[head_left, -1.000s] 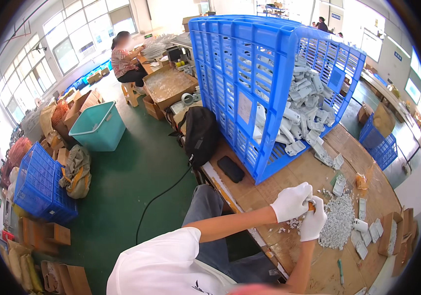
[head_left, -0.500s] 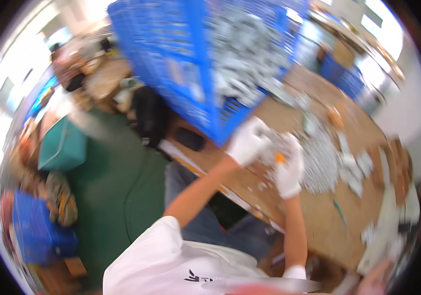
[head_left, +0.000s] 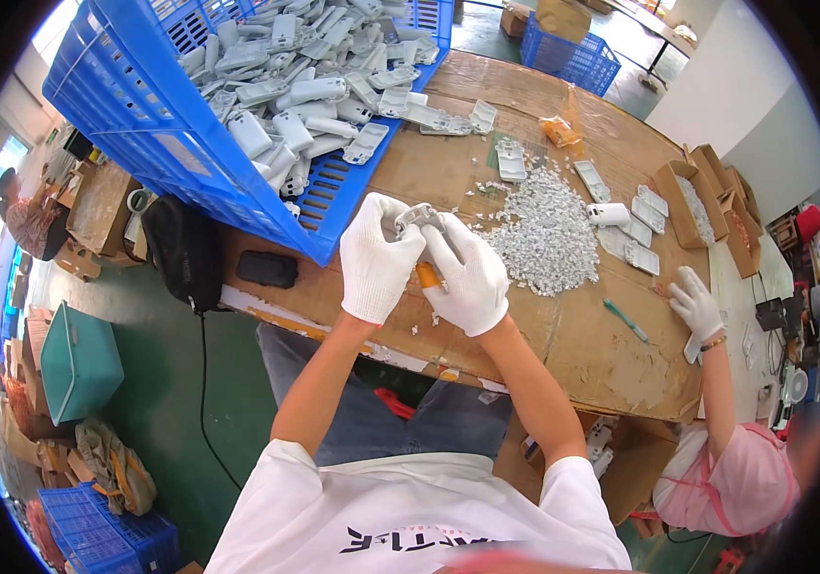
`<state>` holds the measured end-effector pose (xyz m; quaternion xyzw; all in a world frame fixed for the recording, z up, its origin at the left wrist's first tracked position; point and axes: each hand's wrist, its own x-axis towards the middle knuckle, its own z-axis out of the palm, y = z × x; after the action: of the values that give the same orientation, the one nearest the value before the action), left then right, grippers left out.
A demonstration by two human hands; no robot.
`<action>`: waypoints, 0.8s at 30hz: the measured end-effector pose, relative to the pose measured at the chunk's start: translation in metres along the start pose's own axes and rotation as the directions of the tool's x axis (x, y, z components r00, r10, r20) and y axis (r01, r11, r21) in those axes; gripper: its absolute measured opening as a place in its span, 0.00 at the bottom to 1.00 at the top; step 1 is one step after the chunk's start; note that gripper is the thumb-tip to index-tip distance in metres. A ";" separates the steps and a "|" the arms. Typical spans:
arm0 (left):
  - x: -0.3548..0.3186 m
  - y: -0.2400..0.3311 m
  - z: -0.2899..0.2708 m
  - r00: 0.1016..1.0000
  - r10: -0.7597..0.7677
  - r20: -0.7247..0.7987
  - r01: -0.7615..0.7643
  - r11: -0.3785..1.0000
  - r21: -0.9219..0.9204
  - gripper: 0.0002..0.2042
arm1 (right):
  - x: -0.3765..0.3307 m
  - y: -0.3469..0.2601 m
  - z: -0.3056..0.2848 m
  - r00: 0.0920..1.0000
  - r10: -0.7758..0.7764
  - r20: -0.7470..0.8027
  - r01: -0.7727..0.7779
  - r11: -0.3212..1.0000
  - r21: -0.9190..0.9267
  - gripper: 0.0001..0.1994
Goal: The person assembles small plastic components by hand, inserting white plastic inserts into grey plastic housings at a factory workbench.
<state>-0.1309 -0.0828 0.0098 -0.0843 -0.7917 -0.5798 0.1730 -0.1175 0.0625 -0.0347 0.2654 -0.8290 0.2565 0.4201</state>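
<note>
My left hand [head_left: 375,260], in a white glove, is closed on one side of a small whitish-grey plastic shell [head_left: 420,219]. On the other side, my right hand [head_left: 468,275], gloved too, grips the same shell with its fingertips. An orange piece [head_left: 427,275], perhaps a tool handle, shows under the right fingers; the rest of it is hidden in the palm. Both hands are above the near part of the cardboard-covered table [head_left: 487,335]. Right of them lies a heap of small whitish plastic bits [head_left: 549,239].
A tilted blue crate [head_left: 228,182] full of plastic shells [head_left: 310,91] stands at left. Loose shells [head_left: 640,230], a teal pen-like tool [head_left: 626,320] and a black case [head_left: 267,269] lie on the table. A co-worker's gloved hand [head_left: 695,304] rests at its right edge.
The view has swung, so crate and table sit further left and the picture is sharper. My hands still hold the shell together. A co-worker's gloved hand and pink sleeve now show at right.
</note>
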 end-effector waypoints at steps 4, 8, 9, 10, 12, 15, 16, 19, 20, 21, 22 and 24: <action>-0.003 0.002 -0.001 1.000 -0.006 -0.014 0.006 1.000 0.010 0.08 | -0.002 -0.004 0.002 0.999 0.037 0.032 -0.038 0.999 0.023 0.26; -0.005 -0.001 0.002 0.987 0.156 -0.034 -0.152 0.984 0.094 0.13 | -0.003 -0.011 -0.001 0.993 0.112 0.048 -0.115 0.991 0.070 0.28; -0.007 -0.001 0.005 0.987 0.154 -0.035 -0.150 0.984 0.094 0.13 | -0.004 -0.012 -0.001 0.985 0.153 0.081 -0.160 0.983 0.089 0.29; -0.010 0.000 0.008 0.991 0.125 -0.046 -0.121 0.990 0.074 0.12 | -0.005 -0.013 -0.002 0.974 0.194 0.114 -0.206 0.973 0.106 0.30; -0.013 -0.001 0.015 0.990 0.134 -0.053 -0.129 0.988 0.090 0.12 | -0.008 -0.004 -0.002 0.982 0.169 0.083 -0.180 0.973 0.146 0.31; -0.015 -0.004 0.014 0.982 0.181 -0.058 -0.175 0.979 0.103 0.15 | -0.001 -0.002 -0.002 0.990 0.137 0.038 -0.142 0.963 0.227 0.31; -0.016 -0.009 0.014 0.982 0.180 -0.056 -0.174 0.979 0.104 0.15 | 0.002 -0.003 -0.001 0.992 0.126 0.026 -0.128 0.955 0.267 0.30; -0.023 -0.018 0.017 0.996 0.052 0.071 -0.059 0.994 0.095 0.18 | -0.004 -0.004 0.009 0.986 0.163 0.032 -0.166 0.953 0.253 0.30; -0.024 -0.019 0.016 0.996 0.049 0.071 -0.056 0.994 0.096 0.18 | -0.006 -0.002 0.015 0.990 0.139 0.009 -0.137 0.965 0.223 0.30; -0.025 -0.021 0.016 0.997 -0.006 0.072 0.006 1.000 0.003 0.18 | -0.009 -0.002 0.018 0.990 0.140 0.011 -0.139 0.964 0.225 0.30; -0.025 -0.022 0.015 0.995 -0.061 0.076 0.068 0.994 -0.088 0.18 | -0.011 -0.002 0.021 0.992 0.130 -0.004 -0.126 0.969 0.211 0.30; -0.025 -0.010 0.011 0.990 -0.101 0.102 0.110 0.990 -0.087 0.17 | -0.012 -0.003 0.019 0.993 0.118 -0.014 -0.113 0.975 0.192 0.29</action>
<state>-0.1126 -0.0740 -0.0114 -0.0782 -0.7749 -0.6193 0.0990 -0.1206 0.0504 -0.0538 0.2528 -0.8092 0.3621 0.3876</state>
